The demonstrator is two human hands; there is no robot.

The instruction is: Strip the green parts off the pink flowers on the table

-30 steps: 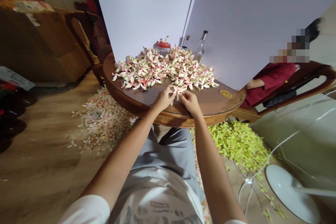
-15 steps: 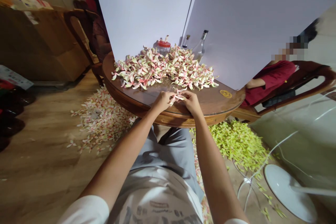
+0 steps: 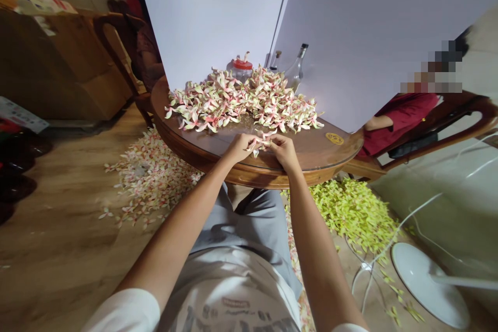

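Over the near edge of the round wooden table (image 3: 194, 148), my left hand (image 3: 243, 146) and my right hand (image 3: 284, 150) meet with fingers pinched. Between them are a few pink-and-white artificial-looking petal pieces (image 3: 260, 142), their ends hidden by my fingertips. Both hands are closed on these pieces. Just beyond my hands, a large heap of the same pink, white and green petal pieces (image 3: 218, 98) spreads across the tabletop. To the right of my right hand, yellow rubber bands (image 3: 334, 138) lie on the table.
Behind the heap stand a red-lidded jar (image 3: 242, 66) and glass bottles (image 3: 298, 70) against white panels (image 3: 218, 5). Petal piles (image 3: 155, 171) and yellow-green pieces (image 3: 350, 212) cover parts of the floor. A person in a red top (image 3: 412, 114) sits at right, near a white round base (image 3: 428, 285) and cables.
My hands stay at the same spot. The petal pieces between them have shifted, and my left fingers have moved slightly on them. The person at right has moved their head a little.
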